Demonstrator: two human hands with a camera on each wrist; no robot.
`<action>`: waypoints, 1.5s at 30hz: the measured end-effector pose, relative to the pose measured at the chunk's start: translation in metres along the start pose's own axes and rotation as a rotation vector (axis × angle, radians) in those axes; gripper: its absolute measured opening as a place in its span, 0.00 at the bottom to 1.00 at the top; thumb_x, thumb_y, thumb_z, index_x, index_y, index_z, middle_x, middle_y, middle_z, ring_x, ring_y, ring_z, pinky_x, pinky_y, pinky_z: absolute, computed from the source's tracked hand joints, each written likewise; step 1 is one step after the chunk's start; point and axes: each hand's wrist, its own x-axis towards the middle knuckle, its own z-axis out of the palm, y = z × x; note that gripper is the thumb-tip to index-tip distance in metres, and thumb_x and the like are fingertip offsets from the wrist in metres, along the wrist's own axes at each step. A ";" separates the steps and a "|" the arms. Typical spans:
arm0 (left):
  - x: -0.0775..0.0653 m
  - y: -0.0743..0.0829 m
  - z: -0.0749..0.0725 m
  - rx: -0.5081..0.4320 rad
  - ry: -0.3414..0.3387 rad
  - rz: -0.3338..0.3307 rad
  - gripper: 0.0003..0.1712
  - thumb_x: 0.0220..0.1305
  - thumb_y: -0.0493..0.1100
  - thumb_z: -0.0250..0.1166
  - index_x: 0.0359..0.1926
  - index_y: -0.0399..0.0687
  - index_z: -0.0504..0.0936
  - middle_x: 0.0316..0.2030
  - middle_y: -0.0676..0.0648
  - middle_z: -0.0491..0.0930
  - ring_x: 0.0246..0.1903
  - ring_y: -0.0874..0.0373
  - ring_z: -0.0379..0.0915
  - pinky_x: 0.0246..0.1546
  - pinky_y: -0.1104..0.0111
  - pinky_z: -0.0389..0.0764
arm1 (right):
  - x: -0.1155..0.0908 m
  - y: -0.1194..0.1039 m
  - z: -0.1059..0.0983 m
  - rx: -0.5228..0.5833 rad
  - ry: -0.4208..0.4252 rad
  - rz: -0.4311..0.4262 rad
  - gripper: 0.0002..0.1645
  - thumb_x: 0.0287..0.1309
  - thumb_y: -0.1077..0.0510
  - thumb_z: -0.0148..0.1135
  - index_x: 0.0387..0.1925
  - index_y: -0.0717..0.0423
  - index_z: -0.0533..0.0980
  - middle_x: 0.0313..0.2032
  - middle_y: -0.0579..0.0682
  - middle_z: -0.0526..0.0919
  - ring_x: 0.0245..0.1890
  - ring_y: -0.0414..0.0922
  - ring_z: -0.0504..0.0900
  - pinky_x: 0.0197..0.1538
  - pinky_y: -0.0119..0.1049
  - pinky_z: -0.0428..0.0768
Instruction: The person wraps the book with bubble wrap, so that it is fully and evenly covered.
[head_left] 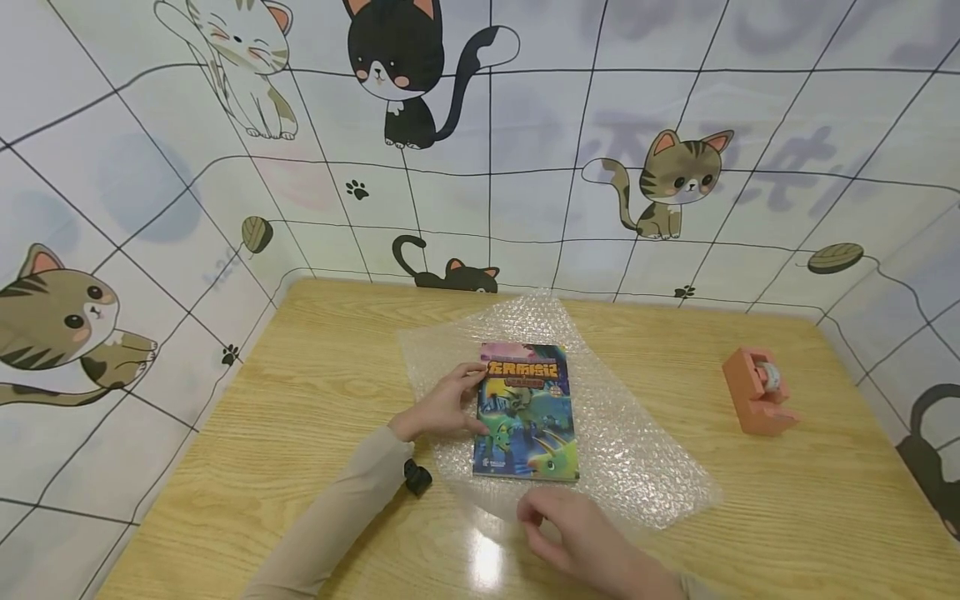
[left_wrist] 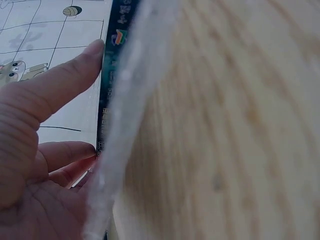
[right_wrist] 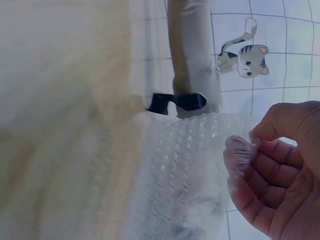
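A colourful book (head_left: 528, 417) lies face up on a sheet of clear bubble wrap (head_left: 630, 442). My left hand (head_left: 446, 404) is at the book's left side, fingertips and thumb touching its edge. In the left wrist view the thumb and fingers rest against the book's dark spine (left_wrist: 106, 85), and a strip of bubble wrap (left_wrist: 125, 115) crosses in front, blurred. Below the book, my right hand (head_left: 573, 533) pinches the near edge of the wrap. The right wrist view shows the bubble wrap (right_wrist: 185, 160) bunched between thumb and fingers.
An orange tape dispenser (head_left: 753, 396) with a roll of clear tape stands on the right of the wooden table (head_left: 322, 367). A black device (head_left: 417, 477) sits at the left wrist. A cat-patterned cloth (head_left: 540, 192) hangs behind and at both sides.
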 end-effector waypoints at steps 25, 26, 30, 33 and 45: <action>0.002 0.000 0.001 0.035 0.007 0.029 0.54 0.40 0.36 0.77 0.66 0.29 0.57 0.68 0.42 0.54 0.59 0.47 0.63 0.60 0.62 0.66 | 0.057 0.051 -0.012 -0.162 0.088 0.268 0.09 0.52 0.72 0.62 0.29 0.59 0.72 0.23 0.45 0.74 0.21 0.34 0.68 0.24 0.27 0.71; 0.002 0.000 0.001 0.033 0.005 0.027 0.54 0.40 0.36 0.77 0.67 0.29 0.57 0.68 0.42 0.54 0.59 0.48 0.64 0.59 0.63 0.66 | 0.059 0.053 -0.012 -0.166 0.085 0.288 0.09 0.53 0.72 0.62 0.29 0.58 0.72 0.23 0.45 0.74 0.21 0.34 0.68 0.24 0.28 0.71; 0.002 0.001 0.001 0.030 0.004 0.018 0.54 0.41 0.36 0.77 0.67 0.29 0.57 0.68 0.43 0.54 0.58 0.49 0.65 0.59 0.64 0.67 | 0.064 0.062 -0.010 -0.158 0.077 0.327 0.08 0.54 0.71 0.61 0.29 0.58 0.71 0.23 0.45 0.74 0.21 0.36 0.68 0.25 0.30 0.72; 0.001 0.000 0.001 0.029 0.005 0.025 0.53 0.42 0.34 0.76 0.67 0.28 0.57 0.68 0.42 0.54 0.56 0.49 0.67 0.58 0.63 0.69 | 0.066 0.068 -0.007 -0.157 0.074 0.355 0.08 0.55 0.71 0.61 0.29 0.57 0.72 0.23 0.45 0.74 0.20 0.36 0.68 0.25 0.30 0.72; 0.000 -0.005 -0.006 -0.058 -0.016 0.118 0.32 0.59 0.28 0.55 0.64 0.22 0.58 0.66 0.36 0.56 0.56 0.44 0.68 0.55 0.61 0.71 | 0.073 0.091 0.005 -0.184 -0.012 0.547 0.06 0.59 0.67 0.58 0.28 0.57 0.73 0.21 0.44 0.73 0.18 0.37 0.65 0.25 0.32 0.68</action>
